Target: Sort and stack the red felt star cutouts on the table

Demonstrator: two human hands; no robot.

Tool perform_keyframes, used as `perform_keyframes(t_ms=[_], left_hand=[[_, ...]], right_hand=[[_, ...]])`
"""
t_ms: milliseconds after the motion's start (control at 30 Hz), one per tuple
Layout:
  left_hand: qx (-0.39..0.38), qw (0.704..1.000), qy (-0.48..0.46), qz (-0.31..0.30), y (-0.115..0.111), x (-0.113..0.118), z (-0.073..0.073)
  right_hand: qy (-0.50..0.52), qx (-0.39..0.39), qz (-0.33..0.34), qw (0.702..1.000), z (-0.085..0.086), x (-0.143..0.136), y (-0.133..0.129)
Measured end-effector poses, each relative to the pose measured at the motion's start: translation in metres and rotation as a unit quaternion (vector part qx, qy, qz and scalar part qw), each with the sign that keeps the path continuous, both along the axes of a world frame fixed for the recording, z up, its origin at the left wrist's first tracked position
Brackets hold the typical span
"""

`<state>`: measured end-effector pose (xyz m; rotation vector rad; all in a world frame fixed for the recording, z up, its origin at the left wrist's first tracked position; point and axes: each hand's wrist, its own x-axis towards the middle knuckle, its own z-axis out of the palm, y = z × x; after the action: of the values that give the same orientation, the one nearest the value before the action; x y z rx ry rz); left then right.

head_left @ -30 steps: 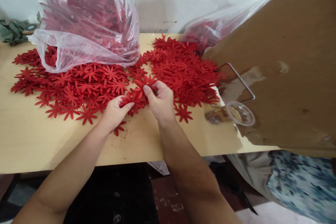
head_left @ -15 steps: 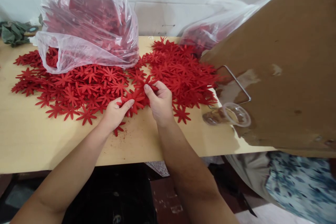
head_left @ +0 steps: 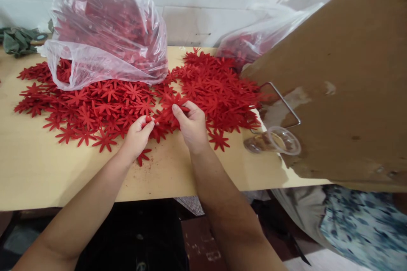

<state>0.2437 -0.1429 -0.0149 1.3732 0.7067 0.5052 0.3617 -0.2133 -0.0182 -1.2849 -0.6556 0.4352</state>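
Note:
My right hand (head_left: 193, 129) is closed, thumb on top, on a red petalled flower cutout (head_left: 173, 105); whether it is one piece or several in a stack I cannot tell. Just to the left, my left hand (head_left: 137, 136) pinches a red petal tip between thumb and fingers. That petal seems to belong to a flower cutout between the two hands, though the overlap hides where it joins. Beneath and behind them lie a loose heap of red flower cutouts (head_left: 85, 114) and a second pile (head_left: 213, 87). A single cutout (head_left: 144, 156) lies below my left hand.
A clear plastic bag (head_left: 104, 38) full of red cutouts stands at the back left, another bag (head_left: 248, 44) at the back right. A brown board (head_left: 343, 84) with a metal wire handle (head_left: 286, 103) leans on the right. Before it, a clear plastic cup (head_left: 270, 140) lies on its side.
My left fingers have shifted slightly and now pinch a petal tip, where the thumb lay over a flower before. My right hand keeps its hold, a little lower and further left.

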Motion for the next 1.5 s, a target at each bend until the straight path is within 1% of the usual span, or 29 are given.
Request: perform_keyframes(t_ms=[67, 133, 267, 333, 400, 467, 567, 633, 700, 767, 900, 1000, 1100, 1200, 1367, 1433, 1500], left_hand=[[-0.011, 1.000, -0.016, 0.002, 0.000, 0.000, 0.001], [-0.025, 0.999, -0.033, 0.001, 0.000, 0.000, 0.000], [-0.070, 0.997, -0.043, 0.003, 0.000, 0.001, 0.000], [-0.076, 0.996, -0.041, 0.015, -0.001, 0.001, 0.001], [-0.076, 0.996, -0.049, 0.028, -0.001, 0.001, 0.003], [-0.079, 0.993, -0.079, 0.032, -0.002, 0.001, 0.004], [-0.079, 0.987, -0.137, 0.029, -0.003, 0.001, 0.004], [-0.064, 0.986, -0.148, 0.032, -0.003, 0.001, 0.002], [-0.052, 0.987, -0.148, 0.044, -0.002, 0.001, 0.000], [-0.056, 0.984, -0.157, 0.058, -0.002, 0.002, -0.002], [-0.080, 0.977, -0.178, 0.083, -0.001, 0.002, -0.002], [-0.085, 0.978, -0.172, 0.079, 0.000, 0.001, -0.002], [-0.066, 0.983, -0.165, 0.052, -0.001, 0.001, 0.000], [-0.028, 0.989, -0.139, 0.034, -0.001, 0.000, 0.001], [0.025, 0.997, -0.070, 0.001, 0.001, -0.003, -0.001], [0.041, 0.997, -0.056, -0.012, 0.000, -0.003, -0.002], [0.060, 0.997, -0.053, -0.009, -0.001, -0.003, -0.002]], right_hand=[[0.015, 0.013, 0.031, 0.999, 0.000, -0.002, 0.000], [0.014, 0.017, 0.044, 0.999, -0.002, -0.002, 0.000], [-0.017, -0.013, 0.024, 0.999, -0.003, 0.001, -0.003], [-0.041, -0.037, 0.005, 0.998, -0.002, 0.001, -0.005], [-0.061, -0.055, 0.004, 0.997, 0.001, -0.001, -0.005], [-0.077, -0.063, 0.036, 0.994, 0.004, -0.005, -0.004], [-0.087, -0.060, 0.120, 0.987, 0.005, -0.013, -0.002], [-0.082, -0.057, 0.152, 0.983, 0.004, -0.018, -0.002], [-0.076, -0.061, 0.150, 0.984, 0.003, -0.020, -0.002], [-0.073, -0.068, 0.148, 0.984, 0.002, -0.021, -0.002], [-0.063, -0.083, 0.176, 0.979, 0.003, -0.019, -0.003], [-0.046, -0.078, 0.192, 0.977, 0.002, -0.020, -0.003], [-0.038, -0.064, 0.195, 0.978, -0.001, -0.022, -0.004], [-0.042, -0.058, 0.183, 0.981, -0.001, -0.023, -0.005], [-0.063, -0.055, 0.176, 0.981, 0.005, -0.022, -0.005], [-0.065, -0.053, 0.175, 0.981, 0.007, -0.022, -0.005], [-0.065, -0.056, 0.165, 0.983, 0.009, -0.021, -0.005]])
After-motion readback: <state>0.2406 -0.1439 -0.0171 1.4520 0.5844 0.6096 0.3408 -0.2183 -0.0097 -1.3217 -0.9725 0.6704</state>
